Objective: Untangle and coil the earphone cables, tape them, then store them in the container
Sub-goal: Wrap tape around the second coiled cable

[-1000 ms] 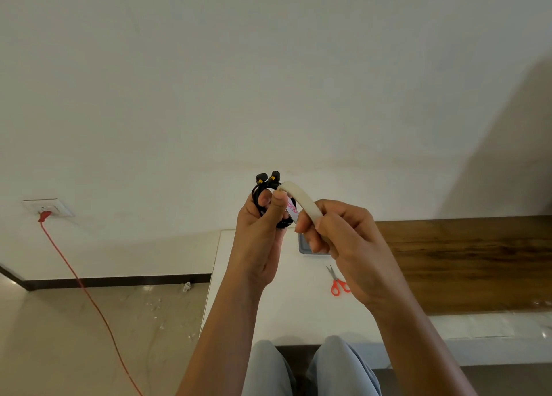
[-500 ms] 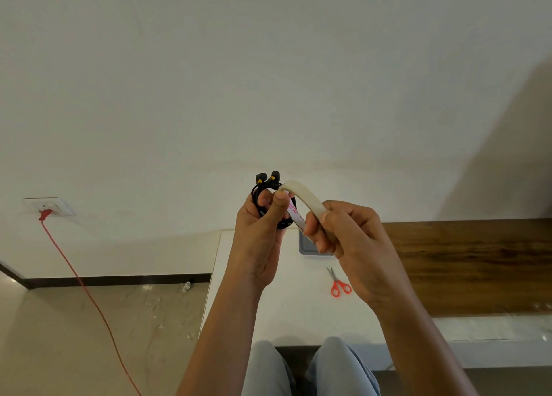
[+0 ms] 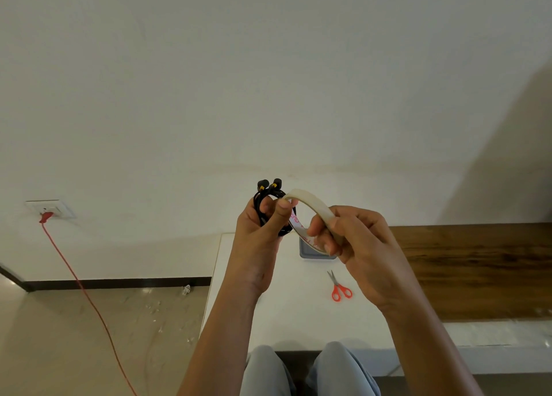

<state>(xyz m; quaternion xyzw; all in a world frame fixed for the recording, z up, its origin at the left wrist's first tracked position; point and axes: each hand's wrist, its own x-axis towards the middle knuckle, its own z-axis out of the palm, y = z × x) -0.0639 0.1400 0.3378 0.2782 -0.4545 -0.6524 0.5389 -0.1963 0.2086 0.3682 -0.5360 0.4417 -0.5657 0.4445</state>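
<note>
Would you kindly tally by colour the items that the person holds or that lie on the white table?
Black: 1, the coiled earphones
Beige: 1, the tape roll
Red: 1, the scissors
Grey: 1, the container
Total: 4

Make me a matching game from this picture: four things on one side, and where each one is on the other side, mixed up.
Things:
1. coiled earphones
2. tape roll
3. scissors
4. red cable

Places:
A. lying on the white table
B. held in the right hand
C. plugged into the wall socket, trailing down to the floor
D. gripped in the left hand

Pairs: 1-D, 2-B, 3-A, 4-C.
</note>
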